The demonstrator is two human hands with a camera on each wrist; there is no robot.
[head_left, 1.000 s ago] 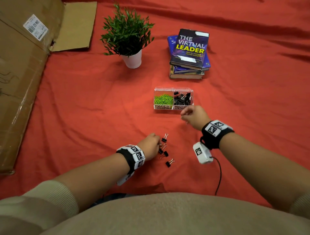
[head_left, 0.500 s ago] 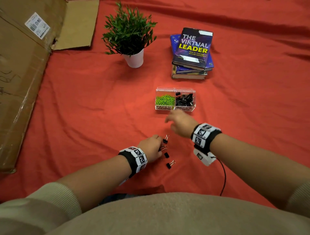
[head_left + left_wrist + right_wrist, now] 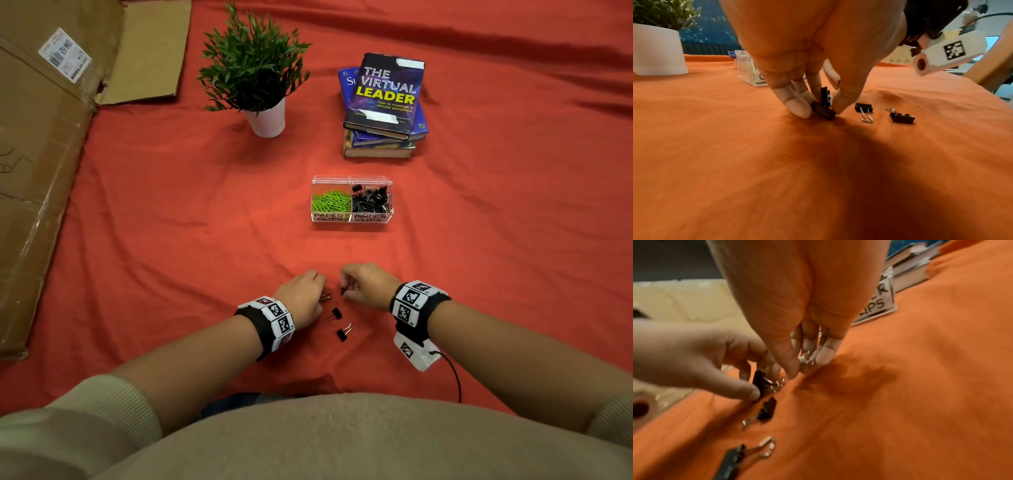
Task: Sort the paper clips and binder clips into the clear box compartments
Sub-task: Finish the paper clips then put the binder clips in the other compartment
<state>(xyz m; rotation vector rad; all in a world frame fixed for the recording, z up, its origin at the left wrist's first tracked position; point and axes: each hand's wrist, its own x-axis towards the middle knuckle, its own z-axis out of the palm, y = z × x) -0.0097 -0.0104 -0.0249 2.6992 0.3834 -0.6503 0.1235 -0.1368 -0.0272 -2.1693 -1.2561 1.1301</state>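
Observation:
The clear box (image 3: 352, 217) stands mid-cloth, with green paper clips (image 3: 330, 200) in its left compartment and black binder clips (image 3: 372, 198) in its right. Nearer me, my left hand (image 3: 322, 297) pinches a black binder clip (image 3: 823, 108) against the cloth. In the right wrist view my right hand (image 3: 805, 365) pinches the silver handles of another binder clip (image 3: 807, 359) right beside it. Two loose binder clips (image 3: 335, 313) (image 3: 343, 333) lie just below the hands.
A potted plant (image 3: 255, 68) and a stack of books (image 3: 383, 102) stand behind the box. Flattened cardboard (image 3: 41, 154) covers the left side. The red cloth (image 3: 171, 222) is wrinkled. A cable (image 3: 452, 373) trails from my right wrist.
My right hand came back from the box to the loose clips and closed on one. The left hand stayed at the pile, gripping a clip.

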